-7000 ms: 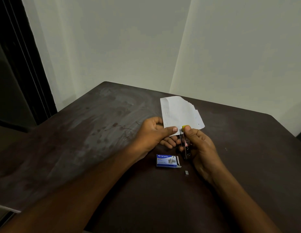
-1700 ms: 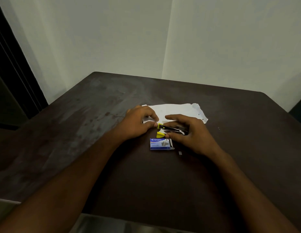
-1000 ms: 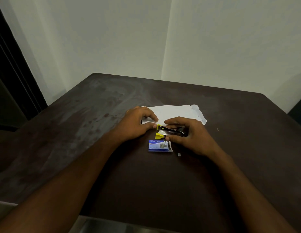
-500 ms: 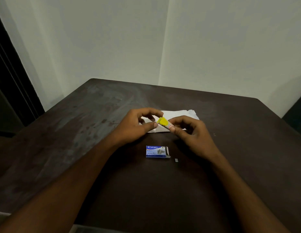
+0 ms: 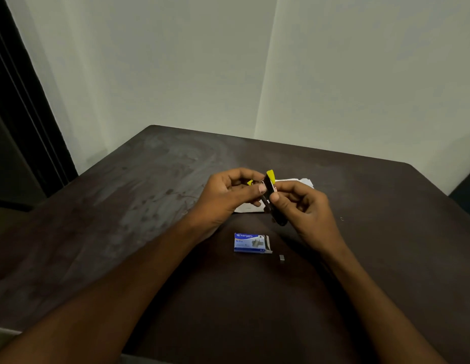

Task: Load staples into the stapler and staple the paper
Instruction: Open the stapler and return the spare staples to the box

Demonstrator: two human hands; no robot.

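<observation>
A small black and yellow stapler point(image 5: 270, 191) is held upright above the table between both hands. My left hand point(image 5: 226, 195) pinches its upper part with thumb and fingers, and a yellow bit shows by those fingers. My right hand point(image 5: 304, 206) grips its lower body. The white paper point(image 5: 306, 182) lies flat on the table behind and under my hands, mostly hidden. A blue staple box point(image 5: 251, 243) with an open end flap lies nearer me, with a small loose strip of staples point(image 5: 281, 257) to its right.
The dark brown table point(image 5: 123, 219) stands in a corner of pale walls. A dark door frame point(image 5: 24, 101) runs down the left side. A tiny speck point(image 5: 342, 219) lies on the table right of my right hand.
The stapler was pressed on the paper's edge on the table a second ago. Both hands have since lifted it off and turned it upright; the paper stays flat.
</observation>
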